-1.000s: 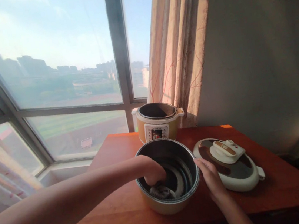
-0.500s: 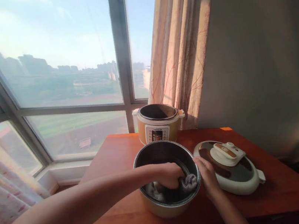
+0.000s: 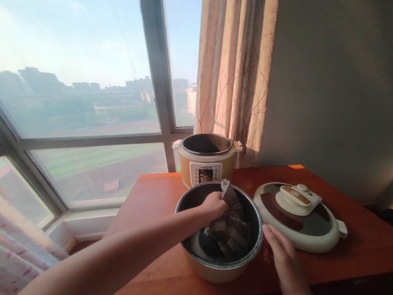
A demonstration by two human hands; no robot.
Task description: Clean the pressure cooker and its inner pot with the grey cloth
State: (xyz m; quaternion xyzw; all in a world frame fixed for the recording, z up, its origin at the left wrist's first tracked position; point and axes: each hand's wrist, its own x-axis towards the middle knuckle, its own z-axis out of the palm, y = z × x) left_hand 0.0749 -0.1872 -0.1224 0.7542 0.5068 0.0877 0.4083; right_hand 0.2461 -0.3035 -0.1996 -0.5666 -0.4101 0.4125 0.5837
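Observation:
My left hand point(image 3: 215, 207) reaches over the inner cooking pot point(image 3: 215, 274) and is closed on a grey cloth point(image 3: 232, 206). One end of the cloth rises from the grip, while its lower folds hang into the dark interior. My right hand point(image 3: 285, 255) is at the pot's right side, its thumb and fingers stretched towards the outer wall just below the rim. It does not wrap over the rim, and whether its fingertips touch the wall is hard to tell. The pot stands upright near the front of the table.
Behind the pot stands the pressure cooker body point(image 3: 206, 163), uncovered, its control panel facing me. The cooker lid point(image 3: 316, 243) lies to the right. All rest on a reddish-brown wooden table point(image 3: 146, 209) beside a window and a curtain point(image 3: 231, 63).
My left hand has risen from inside the pot, lifting the grey cloth upwards. My right hand has slipped from the rim down along the pot's right side.

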